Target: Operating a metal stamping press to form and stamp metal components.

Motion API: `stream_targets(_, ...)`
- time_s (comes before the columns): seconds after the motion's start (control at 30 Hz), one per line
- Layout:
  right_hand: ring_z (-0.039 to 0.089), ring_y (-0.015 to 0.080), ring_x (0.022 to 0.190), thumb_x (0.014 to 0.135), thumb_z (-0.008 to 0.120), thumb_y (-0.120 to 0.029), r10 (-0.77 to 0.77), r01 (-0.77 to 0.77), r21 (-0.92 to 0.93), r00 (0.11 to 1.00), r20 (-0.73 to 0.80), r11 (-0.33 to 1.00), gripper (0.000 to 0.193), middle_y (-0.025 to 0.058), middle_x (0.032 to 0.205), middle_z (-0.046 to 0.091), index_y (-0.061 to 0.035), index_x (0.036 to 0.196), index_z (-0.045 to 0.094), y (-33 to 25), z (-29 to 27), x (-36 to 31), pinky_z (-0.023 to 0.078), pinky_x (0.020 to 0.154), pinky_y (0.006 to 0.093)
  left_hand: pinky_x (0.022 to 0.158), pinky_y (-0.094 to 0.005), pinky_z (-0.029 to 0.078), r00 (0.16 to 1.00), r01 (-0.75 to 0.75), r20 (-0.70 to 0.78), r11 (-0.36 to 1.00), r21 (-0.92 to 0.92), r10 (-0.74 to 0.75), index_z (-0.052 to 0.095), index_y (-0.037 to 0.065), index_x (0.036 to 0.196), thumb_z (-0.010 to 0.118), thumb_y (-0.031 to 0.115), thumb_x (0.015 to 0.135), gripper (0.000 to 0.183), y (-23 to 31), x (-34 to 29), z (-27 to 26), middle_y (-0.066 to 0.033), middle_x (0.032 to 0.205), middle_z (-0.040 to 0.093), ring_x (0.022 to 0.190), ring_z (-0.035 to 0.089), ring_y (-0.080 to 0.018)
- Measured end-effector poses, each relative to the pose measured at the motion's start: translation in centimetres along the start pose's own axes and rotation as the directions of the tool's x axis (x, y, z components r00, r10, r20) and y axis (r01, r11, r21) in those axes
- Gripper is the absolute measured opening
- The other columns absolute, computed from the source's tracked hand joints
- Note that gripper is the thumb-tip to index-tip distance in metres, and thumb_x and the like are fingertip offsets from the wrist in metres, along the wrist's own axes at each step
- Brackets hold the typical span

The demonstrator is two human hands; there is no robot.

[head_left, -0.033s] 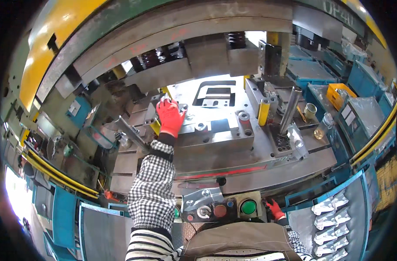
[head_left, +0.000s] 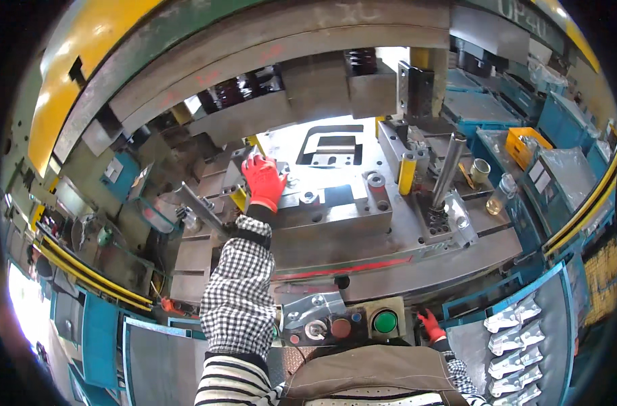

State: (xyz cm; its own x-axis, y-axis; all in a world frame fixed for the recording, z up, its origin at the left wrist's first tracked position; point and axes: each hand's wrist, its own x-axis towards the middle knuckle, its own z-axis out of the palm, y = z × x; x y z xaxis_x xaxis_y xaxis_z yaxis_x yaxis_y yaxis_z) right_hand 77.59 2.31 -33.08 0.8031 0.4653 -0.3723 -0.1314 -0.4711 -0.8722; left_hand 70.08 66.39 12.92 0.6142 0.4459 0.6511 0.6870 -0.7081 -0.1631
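My left hand (head_left: 263, 181), in a red glove, reaches out over the left side of the steel press die (head_left: 352, 220). Its fingers look spread on the die's left part, with the thumb apart, and nothing shows in the grip. What lies under the palm is hidden. Low on the right, my right hand (head_left: 431, 326), also red-gloved, is beside the control box (head_left: 406, 308). Its fingers are apart and no object shows in them. A green push button (head_left: 385, 321) sits on the box to its left. A bent grey metal plate (head_left: 315, 309) covers part of the panel.
Overhead spans the heavy upper press block (head_left: 281, 57). Steel guide posts (head_left: 449, 172) and yellow blocks (head_left: 407, 174) flank the die. Several shaped metal brackets (head_left: 514, 345) lie in a row on the right tray (head_left: 467, 362). A clear bottle (head_left: 501, 195) stands right of the die.
The view has shifted slightly, and the scene sits a little further left. Both hands stay in nearly the same places.
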Motion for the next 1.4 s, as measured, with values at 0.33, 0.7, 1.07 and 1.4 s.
stream_targets(0.33,0.062,0.0224,0.124,0.1,0.074,-0.018,-0.182,0.259,0.155,0.903,-0.39,0.953,0.059,0.0133,0.145,0.062,0.0007,0.152,0.052,-8.3,-15.7,5.1,0.049,0.105,0.0369,0.097,-0.0512,0.051,0.99,0.051,-0.125,0.994,-0.097,-0.063,0.063,0.002,0.12,0.077,0.03,0.085,0.047,-1.0,1.3,3.5,-0.0197,0.119,0.066,0.115,0.064,-0.0381)
stream_targets(0.7,0.058,0.0328,0.134,0.096,0.08,-0.035,-0.316,0.124,-0.442,0.864,-0.392,0.888,0.072,0.0254,0.145,0.06,0.006,0.148,0.053,-11.6,-27.9,27.0,0.044,0.113,0.0419,0.09,-0.0406,0.055,0.978,-0.013,-0.174,0.798,-0.603,-0.115,0.062,0.0,0.123,0.063,-0.009,0.085,0.039,-9.1,-12.7,-16.8,-0.0155,0.112,0.064,0.101,0.067,-0.0334)
stream_targets(1.07,0.069,0.0244,0.1,0.094,0.078,-0.028,-0.22,0.095,-0.341,0.911,-0.349,0.935,0.048,0.0176,0.114,0.076,0.0036,0.13,0.069,-11.7,-30.2,32.2,0.053,0.092,0.0383,0.101,-0.0497,0.049,0.889,0.455,0.36,0.634,-0.625,-0.283,0.061,0.003,0.13,0.07,0.0,0.081,0.049,0.7,-41.9,-6.1,-0.0213,0.13,0.062,0.119,0.06,-0.0438)
stream_targets(1.4,0.059,0.0295,0.127,0.101,0.067,-0.028,-0.267,0.337,0.16,0.899,-0.348,0.928,0.053,0.0171,0.138,0.065,0.0,0.145,0.057,-14.8,-33.3,18.3,0.044,0.111,0.0423,0.111,-0.0547,0.04,0.822,0.569,0.257,0.72,-0.397,-0.508,0.059,0.005,0.129,0.082,0.008,0.069,0.064,0.9,-46.6,-1.9,-0.0188,0.139,0.058,0.131,0.051,-0.0427)
